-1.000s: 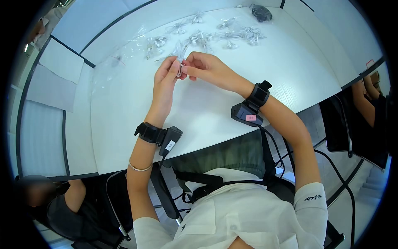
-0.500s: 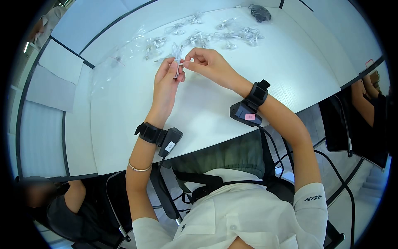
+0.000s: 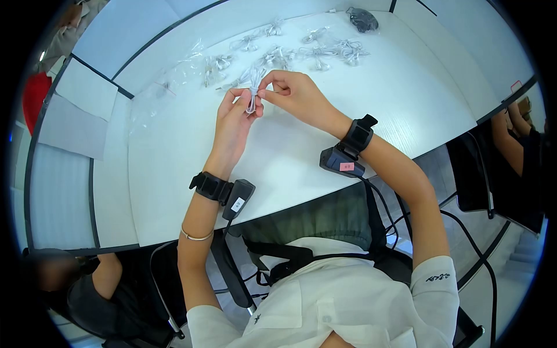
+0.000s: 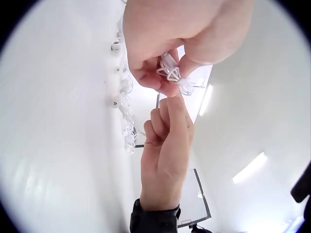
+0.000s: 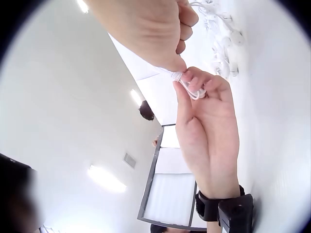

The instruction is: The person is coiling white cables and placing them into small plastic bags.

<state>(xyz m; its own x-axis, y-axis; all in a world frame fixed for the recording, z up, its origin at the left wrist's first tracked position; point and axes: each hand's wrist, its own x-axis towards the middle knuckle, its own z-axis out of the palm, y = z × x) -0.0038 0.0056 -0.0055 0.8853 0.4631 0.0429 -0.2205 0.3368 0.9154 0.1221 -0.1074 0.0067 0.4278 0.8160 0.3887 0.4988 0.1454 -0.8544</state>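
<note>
In the head view a white cable (image 3: 252, 106), folded into a narrow bundle of loops, is held over the table. My left hand (image 3: 233, 116) grips its lower half between thumb and fingers, with a small loop sticking out below. Tight turns of the cable circle the bundle's middle, as the right wrist view shows at the wrapped part (image 5: 176, 76). My right hand (image 3: 301, 98) pinches at the side of these turns, thumb and index fingertip together and the other fingers curled. In the left wrist view the loops (image 4: 171, 72) stick out between the left thumb and fingers.
Several coiled white cables (image 3: 278, 55) lie across the back of the white table (image 3: 383, 98). Clear plastic wrap (image 3: 165, 87) is at the back left. A dark bagged item (image 3: 364, 20) sits at the back right. Partitions enclose the table; other people sit either side.
My right fingers have gone from close at the bundle, out to its side with a short strand stretched, and back against it. The left hand keeps its hold. A red shape appears far left.
</note>
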